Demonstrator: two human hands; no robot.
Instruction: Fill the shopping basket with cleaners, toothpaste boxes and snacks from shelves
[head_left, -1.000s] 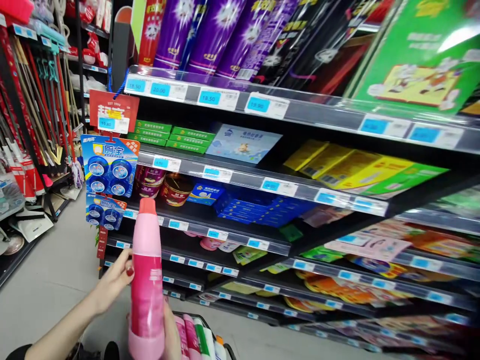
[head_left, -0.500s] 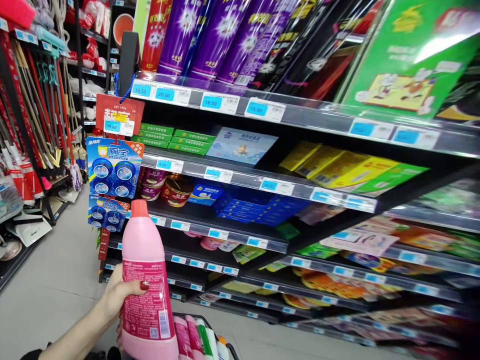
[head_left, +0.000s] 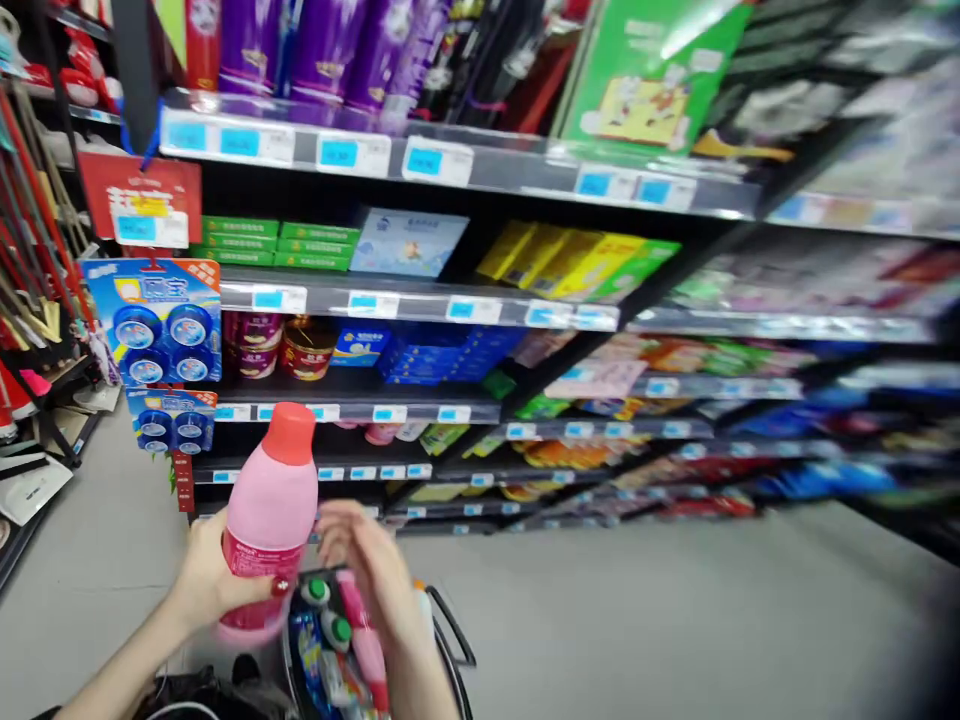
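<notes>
Bottle, pink with a red cap, sits at eight o'clock in my head view, held up off the floor and leaning so that its cap points to about one o'clock. My left hand has it clasped around the body, the thumb with its dark red nail laid across the label. My right hand, at seven o'clock, is unclenched and holds nothing, its fingers loosely curved just beside the bottle; I cannot tell whether a fingertip touches. Under that hand I have a black-rimmed basket with green-capped bottles, a pink container and a blue packet inside. Shelves run across my view: purple cans at eleven o'clock and a large green box at one. At nine o'clock, blue blister packs hang below a red sign, which I see at ten. The goods towards three o'clock are too blurred for me to name.
</notes>
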